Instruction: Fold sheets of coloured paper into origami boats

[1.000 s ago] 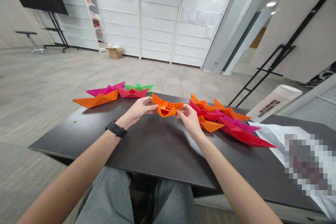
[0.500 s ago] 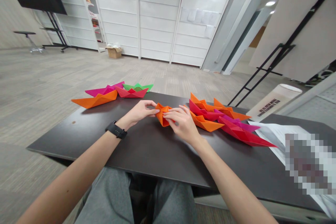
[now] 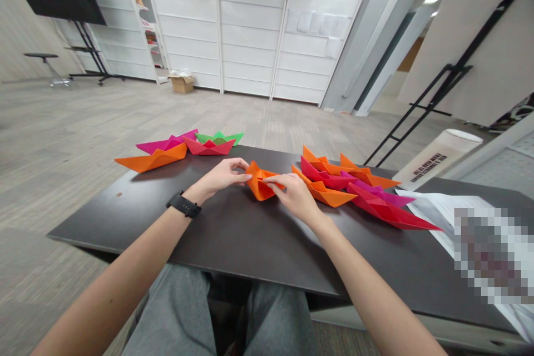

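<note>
Your orange paper [image 3: 259, 189], over the dark table [image 3: 242, 245], looks folded but not fully shaped, your left hand [image 3: 225, 174] pinching its left end and your right hand [image 3: 295, 196] its right side, while four boats [image 3: 164, 156] leftward and a larger cluster of boats [image 3: 375, 206] rightward look finished.

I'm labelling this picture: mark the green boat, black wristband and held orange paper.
Green boat [image 3: 219, 137], head view: central peak.
Black wristband [image 3: 183, 204], head view: its middle.
Held orange paper [image 3: 259, 190], head view: near side.
</note>
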`<action>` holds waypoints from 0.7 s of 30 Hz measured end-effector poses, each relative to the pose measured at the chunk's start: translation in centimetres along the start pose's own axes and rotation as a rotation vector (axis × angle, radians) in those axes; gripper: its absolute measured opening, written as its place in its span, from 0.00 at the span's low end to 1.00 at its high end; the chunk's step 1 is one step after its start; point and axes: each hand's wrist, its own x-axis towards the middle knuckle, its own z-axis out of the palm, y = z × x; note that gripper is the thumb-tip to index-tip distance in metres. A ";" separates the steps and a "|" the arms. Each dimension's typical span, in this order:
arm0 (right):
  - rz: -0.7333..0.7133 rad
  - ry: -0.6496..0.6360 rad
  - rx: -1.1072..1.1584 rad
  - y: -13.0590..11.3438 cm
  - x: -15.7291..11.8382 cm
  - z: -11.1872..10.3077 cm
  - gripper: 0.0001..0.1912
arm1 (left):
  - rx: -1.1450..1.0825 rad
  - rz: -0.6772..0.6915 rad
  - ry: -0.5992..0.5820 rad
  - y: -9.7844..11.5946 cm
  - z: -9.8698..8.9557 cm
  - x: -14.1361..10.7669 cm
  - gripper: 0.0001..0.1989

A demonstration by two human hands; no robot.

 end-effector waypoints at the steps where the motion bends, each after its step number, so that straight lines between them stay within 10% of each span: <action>1: 0.037 0.008 0.073 0.0 0.0 0.0 0.11 | 0.008 -0.003 -0.025 0.1 0.0 -0.1 0.15; 11: 0.205 0.163 0.301 -0.6 0.1 0.1 0.08 | 0.034 -0.089 -0.097 -0.5 0.1 -0.1 0.15; 21: 0.338 0.403 0.328 0.3 0.5 0.3 0.18 | -0.190 -0.137 0.099 -0.6 -0.3 0.3 0.16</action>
